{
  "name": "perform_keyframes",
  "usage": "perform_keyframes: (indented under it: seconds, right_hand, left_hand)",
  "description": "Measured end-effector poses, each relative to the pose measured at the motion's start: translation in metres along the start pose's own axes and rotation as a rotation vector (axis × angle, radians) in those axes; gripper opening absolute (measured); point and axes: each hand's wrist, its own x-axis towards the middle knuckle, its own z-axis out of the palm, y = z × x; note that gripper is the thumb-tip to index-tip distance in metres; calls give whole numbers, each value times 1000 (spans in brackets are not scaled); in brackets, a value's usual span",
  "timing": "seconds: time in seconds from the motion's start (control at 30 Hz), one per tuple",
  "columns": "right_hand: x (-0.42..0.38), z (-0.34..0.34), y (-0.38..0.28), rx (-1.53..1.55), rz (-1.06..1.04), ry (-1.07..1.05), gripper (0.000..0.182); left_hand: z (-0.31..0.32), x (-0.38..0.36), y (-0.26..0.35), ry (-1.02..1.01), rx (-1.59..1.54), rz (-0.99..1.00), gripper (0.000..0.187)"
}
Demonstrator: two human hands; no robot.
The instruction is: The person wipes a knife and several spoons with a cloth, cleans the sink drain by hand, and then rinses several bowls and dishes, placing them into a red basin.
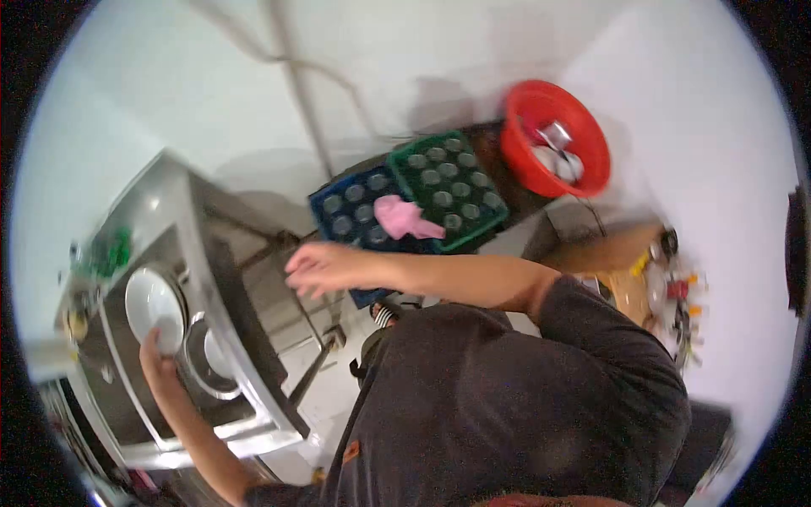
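Observation:
My left hand (pixel 158 355) reaches over the steel sink and grips the near rim of a white bowl (pixel 150 297), with fingers at its edge. The bowl is tilted, and more white rims seem to show behind it. Beside it in the sink lies a round metal basin (pixel 199 362) with a white dish (pixel 218 353) inside. My right hand (pixel 323 268) hangs in the air between the sink and the crates, its fingers apart and slightly blurred. Nothing shows in it.
The steel sink (pixel 245 359) has a raised front edge. A blue crate (pixel 324 221) and a green crate (pixel 486 182) hold several glasses, with a pink cloth (pixel 404 218) on top. A red basin (pixel 517 144) contains dishes. A wooden surface (pixel 621 245) carries bottles.

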Motion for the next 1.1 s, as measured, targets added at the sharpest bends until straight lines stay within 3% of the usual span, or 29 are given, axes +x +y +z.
perform_keyframes:
  seconds: [0.13, 0.23, 0.43, 0.47, 0.53, 0.6, 0.63, 0.73, 0.8, 0.87, 0.97, 1.03, 1.1]
  right_hand:
    - [-6, -1, -19, -162, -45, -60, 87]
    - [-29, -36, -32, -183, -93, -6, 97]
    - [-99, -145, -42, 225, -59, 92, 116]
    - [-111, -172, -37, 241, -70, 102, 116]
    - [-140, -230, -26, 787, 130, 90, 110]
    - [-175, -289, -4, 880, 118, -2, 106]
    - [-190, -314, 8, 946, 173, 50, 103]
    - [-247, -382, 25, 1109, 26, -46, 100]
    - [-291, -428, 19, 1139, -58, 8, 93]
    - [-327, -481, 29, 1167, -199, 38, 100]
    - [-384, -543, 12, 1312, -374, 23, 75]
    - [-411, -577, 9, 1363, -390, 74, 72]
    - [-429, -609, 12, 1410, -400, 116, 70]
  left_hand:
    - [91, -18, 7, -85, 120, -28, 42]
    - [183, -58, -7, -160, 227, 4, 42]
    - [356, -93, -68, -287, 375, 31, 43]
    - [394, -105, -82, -343, 348, -8, 43]
    - [468, -118, -113, -422, 344, -61, 43]
    - [549, -137, -146, -466, 363, -98, 43]
    - [594, -151, -162, -485, 364, -122, 43]
    - [713, -179, -209, -615, 387, -148, 41]
    - [786, -199, -244, -696, 340, -166, 40]
    - [851, -213, -278, -783, 366, -121, 38]
    - [931, -236, -319, -980, 433, 79, 34]
    - [979, -250, -341, -1086, 495, 251, 33]
    - [1016, -257, -371, -1150, 423, 245, 32]
